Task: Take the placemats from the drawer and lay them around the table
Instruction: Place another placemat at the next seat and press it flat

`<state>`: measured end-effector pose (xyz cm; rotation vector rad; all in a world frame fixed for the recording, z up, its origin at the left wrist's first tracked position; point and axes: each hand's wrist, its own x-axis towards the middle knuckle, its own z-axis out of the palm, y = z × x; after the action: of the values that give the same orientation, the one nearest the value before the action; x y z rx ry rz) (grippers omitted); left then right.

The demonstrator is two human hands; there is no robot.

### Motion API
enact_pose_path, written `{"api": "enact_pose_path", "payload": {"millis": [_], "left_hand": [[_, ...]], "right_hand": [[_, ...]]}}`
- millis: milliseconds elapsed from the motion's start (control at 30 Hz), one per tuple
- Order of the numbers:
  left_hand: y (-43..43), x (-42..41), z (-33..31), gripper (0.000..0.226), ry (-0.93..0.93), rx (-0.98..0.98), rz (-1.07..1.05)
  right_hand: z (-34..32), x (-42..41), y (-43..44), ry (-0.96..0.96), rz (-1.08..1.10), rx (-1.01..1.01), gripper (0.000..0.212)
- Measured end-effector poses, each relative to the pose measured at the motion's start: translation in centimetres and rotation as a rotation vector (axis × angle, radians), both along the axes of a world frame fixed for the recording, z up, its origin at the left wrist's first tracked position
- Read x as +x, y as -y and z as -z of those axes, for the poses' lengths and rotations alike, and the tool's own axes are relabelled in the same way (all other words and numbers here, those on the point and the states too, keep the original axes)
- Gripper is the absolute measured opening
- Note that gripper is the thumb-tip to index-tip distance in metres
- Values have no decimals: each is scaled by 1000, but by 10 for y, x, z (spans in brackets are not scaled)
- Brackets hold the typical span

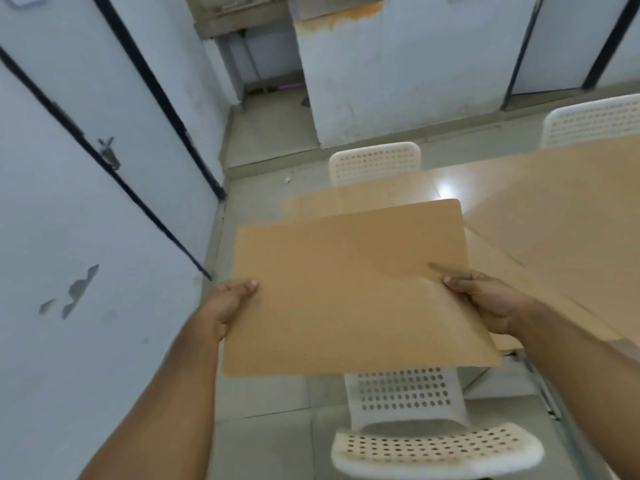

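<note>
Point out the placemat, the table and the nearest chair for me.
placemat point(346, 289), head view, middle of its top face.
table point(554, 209), head view, bare wooden top.
nearest chair point(433, 448), head view, perforated backrest.

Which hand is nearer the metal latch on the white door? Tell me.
Left. The left hand holds the tan placemat by its edge nearest the metal door latch; the right hand holds the opposite edge.

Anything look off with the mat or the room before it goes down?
The placemat buckles into a soft crease by the right hand, which pinches its edge. The left hand grips the opposite edge. Elsewhere only wear: chipped paint on the left wall and an orange stain atop the white pillar.
</note>
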<state>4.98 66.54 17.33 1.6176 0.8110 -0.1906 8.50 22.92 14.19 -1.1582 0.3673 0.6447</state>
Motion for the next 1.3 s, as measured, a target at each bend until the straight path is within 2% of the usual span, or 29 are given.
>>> {"api": "enact_pose_path", "payload": {"millis": [167, 333, 467, 600, 767, 867, 933, 1067, 1300], "left_hand": [[-112, -46, -8, 24, 94, 140, -121], [-198, -71, 3, 19, 147, 181, -228], [-243, -69, 12, 18, 189, 205, -296], [-288, -45, 16, 28, 222, 253, -349], [-358, 29, 20, 16, 243, 290, -315], [-397, 91, 25, 19, 213, 310, -270], [-417, 135, 23, 20, 197, 280, -254], [-443, 219, 14, 8, 196, 221, -193], [-476, 407, 18, 20, 202, 174, -25]], "right_hand": [[-11, -12, -131, 78, -59, -184, 28], [-20, -4, -228, 140, -78, -238, 28], [-23, 21, -286, 187, -95, -300, 26], [-14, 59, -345, 230, -81, -349, 27], [3, 132, -420, 235, -36, -362, 27], [12, 192, -453, 230, -22, -367, 23], [13, 234, -468, 213, -12, -366, 23], [13, 306, -484, 176, 7, -409, 27], [12, 424, -504, 122, 177, -448, 21]]}}
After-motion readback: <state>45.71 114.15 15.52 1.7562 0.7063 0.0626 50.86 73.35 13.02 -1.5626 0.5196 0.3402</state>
